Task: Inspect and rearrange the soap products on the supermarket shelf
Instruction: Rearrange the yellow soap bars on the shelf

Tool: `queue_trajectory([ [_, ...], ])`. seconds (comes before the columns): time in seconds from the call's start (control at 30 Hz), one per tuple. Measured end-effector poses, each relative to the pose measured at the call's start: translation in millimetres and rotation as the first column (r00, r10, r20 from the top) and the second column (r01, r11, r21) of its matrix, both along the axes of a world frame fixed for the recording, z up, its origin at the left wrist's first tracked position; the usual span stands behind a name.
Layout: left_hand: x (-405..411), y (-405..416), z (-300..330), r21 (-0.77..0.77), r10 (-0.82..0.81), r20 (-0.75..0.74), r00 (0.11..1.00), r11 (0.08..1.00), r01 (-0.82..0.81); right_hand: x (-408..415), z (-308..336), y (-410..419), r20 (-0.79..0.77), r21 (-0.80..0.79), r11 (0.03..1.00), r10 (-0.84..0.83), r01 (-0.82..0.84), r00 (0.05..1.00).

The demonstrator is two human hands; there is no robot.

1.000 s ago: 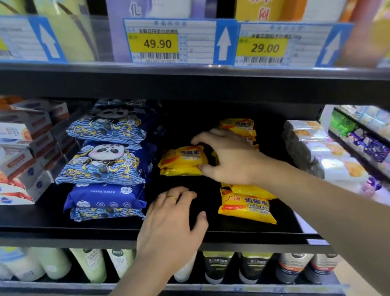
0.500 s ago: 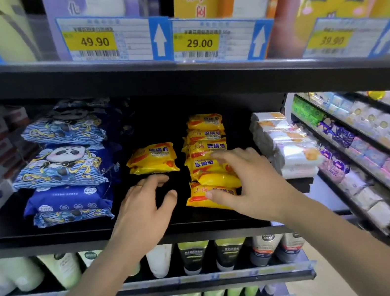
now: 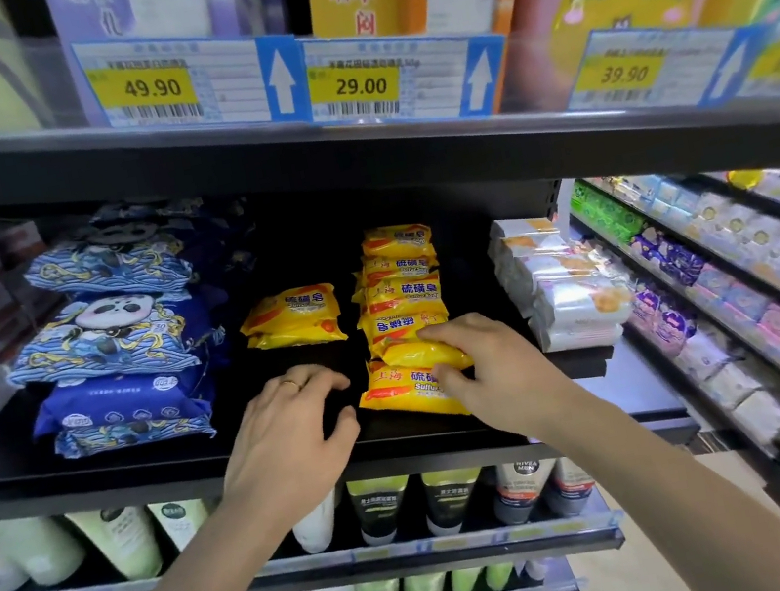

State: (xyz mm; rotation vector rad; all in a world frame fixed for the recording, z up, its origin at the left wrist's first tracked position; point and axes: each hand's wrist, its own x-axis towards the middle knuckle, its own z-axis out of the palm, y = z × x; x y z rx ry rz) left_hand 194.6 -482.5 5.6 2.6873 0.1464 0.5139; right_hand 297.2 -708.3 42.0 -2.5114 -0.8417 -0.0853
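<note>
Black shelf (image 3: 157, 466) carries blue panda packs (image 3: 109, 339) at left, white wrapped bars (image 3: 565, 295) at right. Between them: row of yellow soap packs (image 3: 403, 293) running front to back, small separate yellow pile (image 3: 295, 317) just left of it. Right hand (image 3: 490, 371) pinches second-from-front pack, thumb below, fingers curled over top. Left hand (image 3: 292, 432) flat on bare shelf, fingers relaxed, holding nothing. Advice: lift pack clear before sliding, so front pack (image 3: 405, 391) near shelf lip stays put; left hand could steady the front pack.
</note>
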Motion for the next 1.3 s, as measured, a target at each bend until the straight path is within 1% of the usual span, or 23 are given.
queue_trajectory([
  [0.1, -1.8, -1.2, 1.8, -0.027, 0.0, -0.007, 1.0, 1.0, -0.001, 3.9, -2.5, 3.9, 0.039, -0.011, 0.998, -0.055, 0.056, 0.998],
  [0.23, -1.0, 0.8, 5.0, -0.09, -0.006, -0.029, 1.0, 0.996, 0.003, 3.6, -1.6, 3.3, 0.082, -0.027, 0.999, -0.024, 0.027, 0.996],
  [0.33, 0.1, 2.3, 5.6, -0.187, -0.014, -0.045, 0.999, 0.982, 0.005, 2.0, -0.8, 4.3, 0.194, 0.028, 0.996, -0.085, 0.081, 0.977],
  [0.4, 0.5, 2.6, 10.1, -0.304, -0.006, -0.037, 0.999, 0.953, -0.006, -1.2, -0.5, 4.6, 0.239, 0.111, 0.991, -0.1, 0.075, 0.966],
  [0.5, -0.5, 0.2, 20.8, -0.5, 0.047, 0.016, 0.999, 0.865, -0.033, -8.9, 1.9, 4.0, 0.28, 0.248, 0.969, -0.081, 0.01, 0.956],
  [0.57, -1.9, -2.6, 30.7, -0.587, 0.083, 0.029, 0.996, 0.808, -0.051, -16.1, 5.0, 6.6, 0.296, 0.309, 0.951, -0.081, -0.015, 0.952],
  [0.63, -3.5, -7.2, 43.3, -0.655, 0.059, 0.02, 0.998, 0.755, -0.032, -24.7, 7.5, 11.4, 0.335, 0.347, 0.937, -0.073, -0.051, 0.939],
  [0.67, -3.5, -10.0, 49.8, -0.705, 0.038, 0.011, 0.999, 0.709, -0.019, -28.9, 8.4, 13.5, 0.362, 0.358, 0.93, -0.064, -0.076, 0.93],
  [0.73, -3.6, -15.4, 63.9, -0.828, 0.001, -0.044, 0.999, 0.559, -0.038, -36.1, 9.9, 16.0, 0.425, 0.37, 0.921, -0.048, -0.125, 0.904],
  [0.77, -3.9, -17.5, 69.9, -0.875, -0.03, -0.087, 0.996, 0.48, -0.062, -39.1, 10.2, 16.7, 0.453, 0.369, 0.918, -0.04, -0.147, 0.891],
  [0.8, -3.7, -18.4, 73.7, -0.904, -0.072, -0.127, 0.989, 0.419, -0.085, -41.8, 10.0, 17.4, 0.478, 0.363, 0.917, -0.031, -0.164, 0.878],
  [0.87, -4.1, -19.7, 77.5, -0.931, -0.144, -0.167, 0.975, 0.35, -0.108, -46.6, 7.9, 19.5, 0.519, 0.336, 0.923, -0.018, -0.185, 0.855],
  [0.9, -4.5, -19.5, 77.4, -0.939, -0.165, -0.162, 0.973, 0.329, -0.1, -48.0, 6.2, 20.3, 0.534, 0.324, 0.926, -0.012, -0.192, 0.845],
  [1.03, -8.1, -18.4, 73.6, -0.954, -0.21, -0.106, 0.972, 0.297, -0.04, -53.1, 0.8, 19.1, 0.558, 0.303, 0.929, 0.006, -0.211, 0.83],
  [1.13, -7.7, -16.3, 70.9, -0.965, -0.215, -0.077, 0.974, 0.261, -0.019, -56.3, -1.4, 17.3, 0.522, 0.292, 0.937, 0.014, -0.194, 0.853],
  [1.23, -8.1, -15.5, 70.5, -0.974, -0.26, -0.054, 0.964, 0.227, 0.007, -58.8, -0.7, 15.9, 0.476, 0.304, 0.936, 0.012, -0.178, 0.879],
  [1.3, -8.8, -16.0, 69.5, -0.969, -0.26, -0.042, 0.965, 0.247, 0.025, -60.4, 0.5, 14.4, 0.437, 0.317, 0.932, 0.019, -0.173, 0.899],
])
